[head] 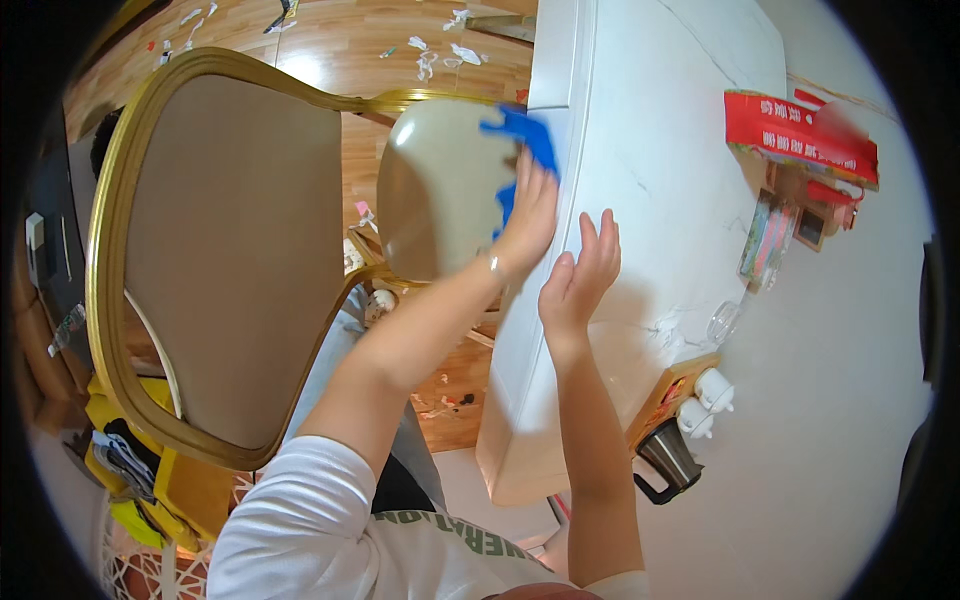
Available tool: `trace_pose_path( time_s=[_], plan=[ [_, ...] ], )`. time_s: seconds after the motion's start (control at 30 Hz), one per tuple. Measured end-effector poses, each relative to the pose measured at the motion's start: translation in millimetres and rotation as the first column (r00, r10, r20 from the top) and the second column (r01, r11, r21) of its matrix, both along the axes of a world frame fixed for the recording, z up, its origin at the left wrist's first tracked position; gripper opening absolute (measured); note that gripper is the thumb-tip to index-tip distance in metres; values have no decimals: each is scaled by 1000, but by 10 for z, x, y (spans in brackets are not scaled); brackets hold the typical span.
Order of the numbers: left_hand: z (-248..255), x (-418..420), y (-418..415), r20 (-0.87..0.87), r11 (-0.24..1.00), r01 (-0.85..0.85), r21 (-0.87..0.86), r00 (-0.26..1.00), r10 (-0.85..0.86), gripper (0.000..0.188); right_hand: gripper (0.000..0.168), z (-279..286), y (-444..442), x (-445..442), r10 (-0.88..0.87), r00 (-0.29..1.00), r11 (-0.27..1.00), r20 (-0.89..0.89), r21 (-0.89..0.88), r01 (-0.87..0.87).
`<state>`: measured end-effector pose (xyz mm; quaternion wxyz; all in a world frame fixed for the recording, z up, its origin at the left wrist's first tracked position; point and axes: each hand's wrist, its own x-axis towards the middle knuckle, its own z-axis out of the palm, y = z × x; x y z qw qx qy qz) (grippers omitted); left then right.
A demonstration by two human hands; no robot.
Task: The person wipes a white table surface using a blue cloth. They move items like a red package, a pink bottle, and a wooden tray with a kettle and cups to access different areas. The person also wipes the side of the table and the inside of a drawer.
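My left hand [531,214] presses a blue cloth [534,135] against the front face of a white marble-patterned table with drawers [551,67]. The cloth's loose ends stick out past the fingers, and hand and cloth are slightly blurred. Just right of it, my right hand [583,281] holds nothing. Its fingers point away from me, with the thumb apart, at the table's front edge; whether it touches the top I cannot tell. A gold-framed chair's beige seat [442,180] lies left of the cloth, close to the table front.
The chair's tall backrest [232,247] fills the left. Along the table's far right side are a red packet [799,139], a clear jar [724,322], white cups [712,390] and a steel kettle [667,454]. Scraps litter the wood floor [375,37]. Yellow fabric [195,487] lies lower left.
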<state>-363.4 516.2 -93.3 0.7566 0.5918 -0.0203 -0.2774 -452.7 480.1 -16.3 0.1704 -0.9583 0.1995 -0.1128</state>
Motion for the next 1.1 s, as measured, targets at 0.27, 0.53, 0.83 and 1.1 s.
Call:
trace_pose_path(
  time_s=[0.27,0.53,0.83,1.1],
  plan=[
    [-140,-787,103,153,941,121,317,972,-176,46,47,21,-20,-12,11,1000,999,-19,-31,-12],
    [-487,787,-453,30,996,-68,53,997,67,51,46,51,23,62,38,999,998,-29,-43,-39],
    [-241,-631,174,-497,992,-85,-91,867,29,55,45,23,-26,-1,23,1000,997,0,-74,-23],
    [-205,-2386,841,-502,968,231,97,851,-153,58,38,-17,-1,14,31,988,999,149,6,-33]
  ],
)
